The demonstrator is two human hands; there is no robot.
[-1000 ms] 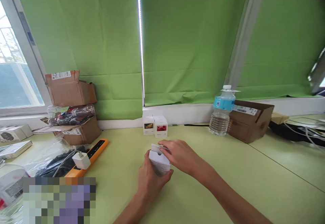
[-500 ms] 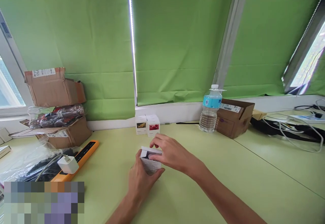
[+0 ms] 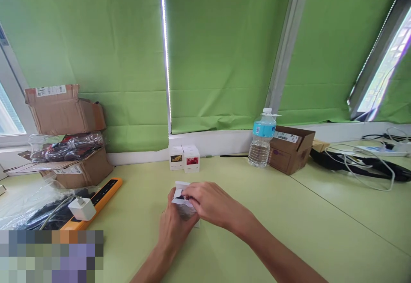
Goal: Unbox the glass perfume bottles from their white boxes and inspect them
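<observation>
Box (image 3: 184, 210), one, white, open: left grip (image 3: 171, 226) grasping it; right grip (image 3: 210, 201) at its mouth, hold unclear. Picture boxes (image 3: 192, 163), two; bottle (image 3: 259, 150), one: near back edge of counter (image 3: 221, 178).

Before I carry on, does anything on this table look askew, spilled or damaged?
No spill shows. At far left, the upper brown cardboard box sits on a dark plastic-wrapped bundle atop the lower brown cardboard box, which looks precarious. The small white cardboard box in the left hand shows no evident damage.
</observation>
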